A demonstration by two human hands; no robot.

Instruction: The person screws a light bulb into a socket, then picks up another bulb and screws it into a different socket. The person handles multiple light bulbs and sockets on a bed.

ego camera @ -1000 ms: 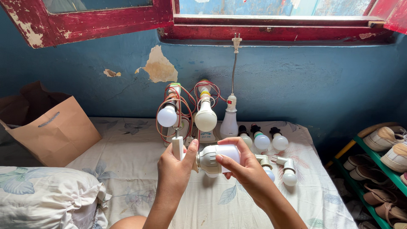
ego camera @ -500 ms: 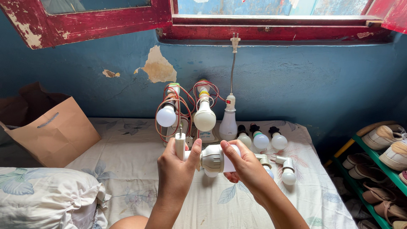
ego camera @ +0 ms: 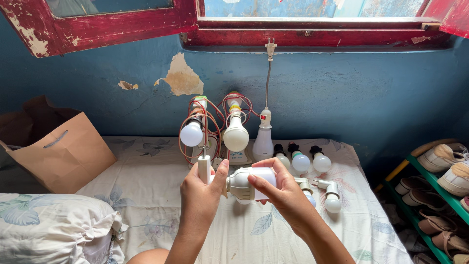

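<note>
risk: the white led bulb (ego camera: 254, 183) is held in the air above the bed (ego camera: 146, 195), gripped only by the fingertips of the right hand (ego camera: 286, 195). a loose pinch on its smooth body may let it roll and fall onto the small bulbs (ego camera: 300, 161) and angled holders (ego camera: 330, 188) lying just beyond. the left hand (ego camera: 200, 195) is closed around a small white holder (ego camera: 204, 168) whose end is at the bulb's base; a tilted alignment may jam or cross the fit.

pose: both forearms rise from the bottom edge, with the hands close together. right fingers wrap over the bulb's body, thumb underneath. the left thumb points up towards the bulb base, with its fingers curled around the holder.
</note>
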